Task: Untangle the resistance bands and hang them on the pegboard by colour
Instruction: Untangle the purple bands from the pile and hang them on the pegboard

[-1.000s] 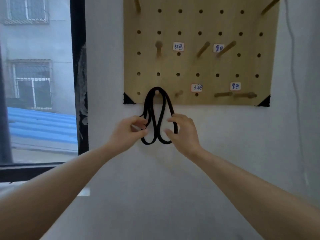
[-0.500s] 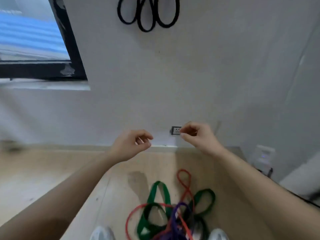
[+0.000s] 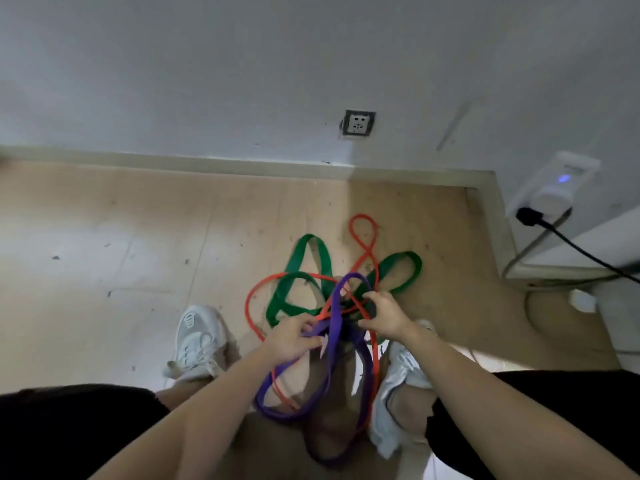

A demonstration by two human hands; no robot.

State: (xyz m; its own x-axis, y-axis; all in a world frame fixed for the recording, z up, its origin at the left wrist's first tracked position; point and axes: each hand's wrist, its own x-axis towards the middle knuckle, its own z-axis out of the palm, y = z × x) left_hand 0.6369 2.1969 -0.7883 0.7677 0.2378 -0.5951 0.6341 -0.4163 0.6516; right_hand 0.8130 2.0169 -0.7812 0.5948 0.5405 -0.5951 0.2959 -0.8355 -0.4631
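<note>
- The left hand (image 3: 290,337) reaches down into a tangle of rubber resistance bands on the pale wooden floor (image 3: 104,258); its grip is clenched around a flat purple band (image 3: 334,327), whose strands run from under the fingers.
- The right hand (image 3: 382,315) sits just beside the left, its fingers curled into the knot of the tangle; what exactly this grip closes on I cannot tell, as purple, red and green strands cross right under the fingertips.
- From the two grips the purple band drops toward the person in long loops between the feet.
- A thin red-orange band (image 3: 363,237) passes between the grips, one loop stretching beyond them toward the wall, another bulging out past the left grip.
- Wide green bands (image 3: 311,251) lie on the floor beyond both grips, one loop fanning out past the right hand.
- White sneakers (image 3: 199,341) flank the pile, one outside each grip.
- A wall socket (image 3: 357,123) sits on the grey wall well beyond the hands.
</note>
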